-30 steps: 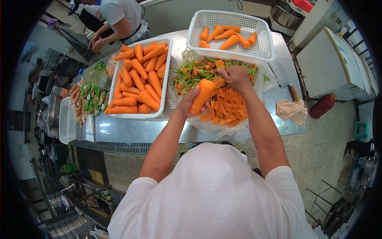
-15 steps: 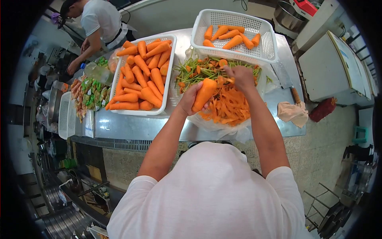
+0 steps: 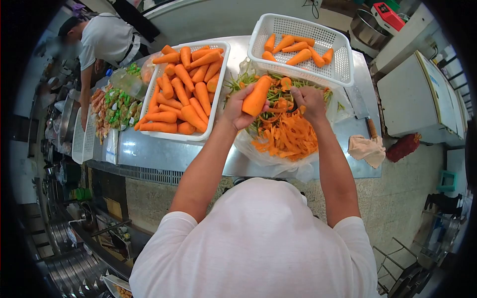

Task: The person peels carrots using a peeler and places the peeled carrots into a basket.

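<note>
My left hand (image 3: pixel 239 111) is closed around a thick carrot (image 3: pixel 257 96), which tilts up and away over the waste heap. My right hand (image 3: pixel 310 102) is closed just right of that carrot, apart from it. A small dark peeler (image 3: pixel 295 110) shows partly below its fingers; the rest is hidden in the grip. Beneath both hands lie orange carrot peelings (image 3: pixel 288 135), piled on clear plastic (image 3: pixel 242 146). Green stems and cut carrot tops (image 3: pixel 275 89) spread behind them.
Left stands a white basket (image 3: pixel 223 74) full of carrots; a second basket (image 3: pixel 352 65) at the back right holds several more. A cleaver (image 3: pixel 357 103) and a cloth (image 3: pixel 366 149) lie right. Another person (image 3: pixel 107 39) leans over the far left, near bagged vegetables (image 3: pixel 117 107).
The carrot and my left hand have shifted slightly up in view. My right hand has come lower and rightward, away from the carrot. The other person's arm now reaches down to the empty left basket.
</note>
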Motion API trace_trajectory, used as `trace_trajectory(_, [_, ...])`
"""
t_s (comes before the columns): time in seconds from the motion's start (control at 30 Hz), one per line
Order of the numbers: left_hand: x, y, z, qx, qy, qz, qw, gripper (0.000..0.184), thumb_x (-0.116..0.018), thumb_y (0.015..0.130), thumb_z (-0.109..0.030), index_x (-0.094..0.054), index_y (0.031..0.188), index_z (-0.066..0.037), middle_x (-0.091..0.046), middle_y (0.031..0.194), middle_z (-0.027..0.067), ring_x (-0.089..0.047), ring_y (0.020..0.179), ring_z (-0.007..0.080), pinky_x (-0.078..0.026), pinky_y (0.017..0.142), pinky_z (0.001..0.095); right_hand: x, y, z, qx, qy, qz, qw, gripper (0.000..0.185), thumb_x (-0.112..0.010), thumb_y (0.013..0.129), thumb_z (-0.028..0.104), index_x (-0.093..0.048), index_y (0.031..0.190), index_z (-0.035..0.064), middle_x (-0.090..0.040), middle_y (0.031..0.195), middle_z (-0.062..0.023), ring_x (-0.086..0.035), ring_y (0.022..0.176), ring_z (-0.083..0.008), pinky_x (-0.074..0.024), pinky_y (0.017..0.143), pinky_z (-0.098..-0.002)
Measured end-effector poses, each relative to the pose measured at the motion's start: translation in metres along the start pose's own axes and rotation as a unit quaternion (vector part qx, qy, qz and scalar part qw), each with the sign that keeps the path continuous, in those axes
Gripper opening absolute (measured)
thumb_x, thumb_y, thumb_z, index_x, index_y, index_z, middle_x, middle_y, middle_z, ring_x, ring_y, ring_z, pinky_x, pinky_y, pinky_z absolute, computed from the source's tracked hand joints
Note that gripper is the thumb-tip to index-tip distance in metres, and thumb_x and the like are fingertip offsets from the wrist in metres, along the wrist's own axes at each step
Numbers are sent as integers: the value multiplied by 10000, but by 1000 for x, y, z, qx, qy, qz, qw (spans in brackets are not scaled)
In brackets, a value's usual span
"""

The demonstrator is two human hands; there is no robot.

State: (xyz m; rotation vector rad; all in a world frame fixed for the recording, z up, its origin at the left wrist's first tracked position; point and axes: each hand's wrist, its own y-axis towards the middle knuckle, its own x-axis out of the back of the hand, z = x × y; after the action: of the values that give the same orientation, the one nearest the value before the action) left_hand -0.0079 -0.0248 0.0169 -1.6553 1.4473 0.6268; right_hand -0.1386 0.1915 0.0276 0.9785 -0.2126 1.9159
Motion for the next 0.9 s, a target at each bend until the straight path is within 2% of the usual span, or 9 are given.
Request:
trace_trajectory(0.27, [-5,0,27,82,-49,-78,992,435,-484,1041,-407,-545,1274,-44,-661,1015,91,-680,877,223,-591,759,391,-13,-18,43,291,-63,-9,955,398,-690,868,435,-599,637,125,-556,682,-26,-572,720,-224,-386,726,-383])
trace_trajectory(0.4, [-2,-8,24,107,39,-33,993,362,-487,1049,-350,-542,1249,-53,-645,1030,91,-665,844,205,-588,688,322,-28,7,11,304,-31,-39,951,467,-660,893,477,-602,612,108,-569,640,-49,-575,671,-249,-396,725,-394])
trace_trajectory(0.47, [2,-13,19,124,55,-17,991,368,-491,1048,-351,-538,1258,-53,-645,1055,94,-664,841,205,-588,687,320,-16,24,-12,102,-68,18,992,546,-610,927,516,-607,588,88,-579,594,-82,-561,605,-287,-408,725,-411])
trace_trajectory(0.53, [-1,-22,14,120,32,66,990,381,-482,1051,-357,-533,1273,-51,-651,1081,98,-664,845,211,-590,693,350,-9,27,-29,69,-118,10,991,576,-592,936,532,-607,580,79,-576,576,-97,-541,573,-302,-413,726,-418])
trace_trajectory(0.6, [-15,-23,10,108,10,0,994,377,-470,1050,-340,-528,1288,-53,-655,1084,101,-667,846,214,-592,696,363,0,27,-17,-3,-78,69,995,575,-592,938,526,-607,577,78,-596,593,-95,-545,589,-296,-413,734,-428])
trace_trajectory(0.63, [-19,-24,13,101,-15,-68,992,375,-459,1050,-324,-523,1303,-55,-658,1088,103,-670,847,218,-594,698,376,-8,16,-2,-2,-78,74,994,575,-592,938,526,-607,577,78,-596,593,-95,-545,589,-296,-413,734,-428])
trace_trajectory(0.7, [-13,-12,20,71,-12,-64,995,368,-444,1047,-302,-518,1309,-55,-657,1086,105,-674,848,222,-596,695,381,-26,2,28,258,-53,-12,965,544,-593,939,504,-627,588,89,-629,638,-78,-575,652,-273,-410,737,-428])
trace_trajectory(0.83, [-2,-7,21,82,35,-15,996,346,-426,1029,-260,-521,1301,-67,-649,1067,105,-678,834,229,-599,686,385,-29,2,36,307,-68,14,949,501,-611,929,491,-662,612,106,-649,676,-62,-595,718,-254,-403,741,-427])
trace_trajectory(0.9, [-4,-12,15,93,52,0,994,334,-431,1031,-276,-531,1280,-76,-647,1044,98,-677,831,229,-598,680,391,-22,24,8,189,-35,1,981,486,-632,917,490,-682,626,104,-629,635,-72,-596,670,-271,-407,718,-430])
